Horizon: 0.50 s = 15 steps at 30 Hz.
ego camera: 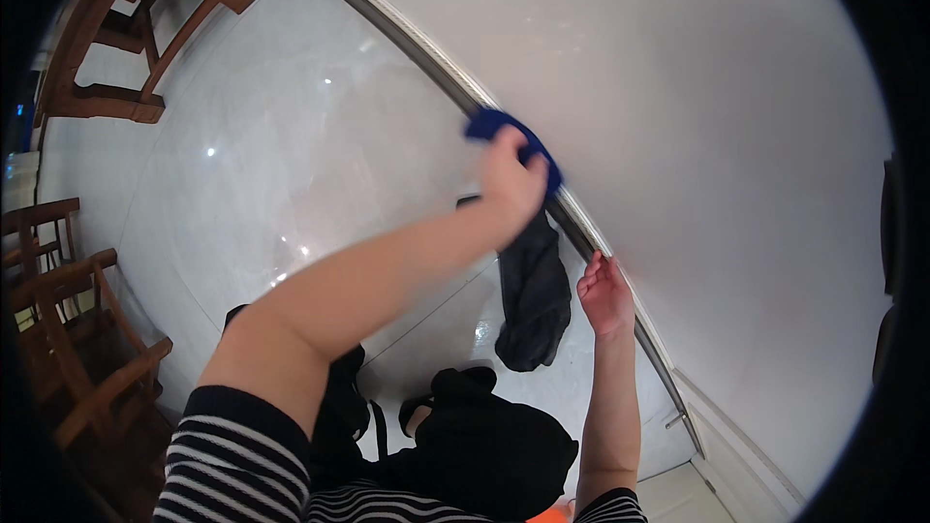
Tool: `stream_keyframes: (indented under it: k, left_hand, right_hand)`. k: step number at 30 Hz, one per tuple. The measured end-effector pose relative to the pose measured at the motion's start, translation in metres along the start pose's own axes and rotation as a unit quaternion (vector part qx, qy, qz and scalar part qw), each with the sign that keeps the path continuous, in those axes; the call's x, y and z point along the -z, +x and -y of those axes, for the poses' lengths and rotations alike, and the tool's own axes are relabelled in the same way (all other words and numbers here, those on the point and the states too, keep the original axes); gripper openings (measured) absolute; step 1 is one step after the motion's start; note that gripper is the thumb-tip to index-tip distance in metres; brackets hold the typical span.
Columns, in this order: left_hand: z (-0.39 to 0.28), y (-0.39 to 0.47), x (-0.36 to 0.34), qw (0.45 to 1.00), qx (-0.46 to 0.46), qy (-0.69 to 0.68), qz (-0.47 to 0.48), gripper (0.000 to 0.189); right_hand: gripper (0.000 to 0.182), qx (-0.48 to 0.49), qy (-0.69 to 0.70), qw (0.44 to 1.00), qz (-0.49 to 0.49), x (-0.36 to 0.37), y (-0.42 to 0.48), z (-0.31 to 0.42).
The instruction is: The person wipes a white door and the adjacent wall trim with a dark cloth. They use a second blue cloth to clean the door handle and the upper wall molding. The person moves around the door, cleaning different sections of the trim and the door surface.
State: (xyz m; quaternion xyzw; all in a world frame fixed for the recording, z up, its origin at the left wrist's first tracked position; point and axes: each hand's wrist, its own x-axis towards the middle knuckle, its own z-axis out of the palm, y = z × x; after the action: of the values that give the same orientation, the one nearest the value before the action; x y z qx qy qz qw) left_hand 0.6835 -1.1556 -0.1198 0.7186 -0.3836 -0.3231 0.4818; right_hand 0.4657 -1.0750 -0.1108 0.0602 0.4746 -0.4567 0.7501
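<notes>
My left hand (pixel 512 178), slightly blurred, presses a dark blue cloth (pixel 548 160) onto the edge strip (pixel 436 62) of a large glossy white panel (pixel 668 123). The cloth wraps partly over the strip, and part of it is hidden under my fingers. Farther down the same edge is my right hand (pixel 607 298), palm showing and fingers loosely bent. Its fingertips touch or nearly touch the strip, with nothing seen in the hand. Below my left wrist is a dark grey fabric item (pixel 534 298); its upper end is partly covered by my wrist.
Glossy pale floor tiles (pixel 290 145) spread below. Wooden furniture legs (pixel 120 102) stand at upper left, wooden chairs (pixel 73 305) at lower left. A small metal fitting (pixel 676 421) juts from the edge at lower right. An orange item (pixel 554 513) shows beside my black-clothed leg (pixel 479 443).
</notes>
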Motion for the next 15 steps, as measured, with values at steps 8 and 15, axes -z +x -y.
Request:
stream_keyframes:
  k: [8, 15]
  left_hand:
    - [0.003, 0.015, 0.005, 1.000, -0.015, 0.011, -0.011, 0.019]
    - [0.016, 0.116, 0.056, 0.979, -0.001, 0.036, -0.200, 0.029]
  right_hand:
    - [0.016, -0.029, 0.003, 0.999, 0.014, 0.002, 0.000, 0.003]
    - [0.018, -0.020, -0.023, 0.999, 0.011, -0.006, 0.001, -0.002]
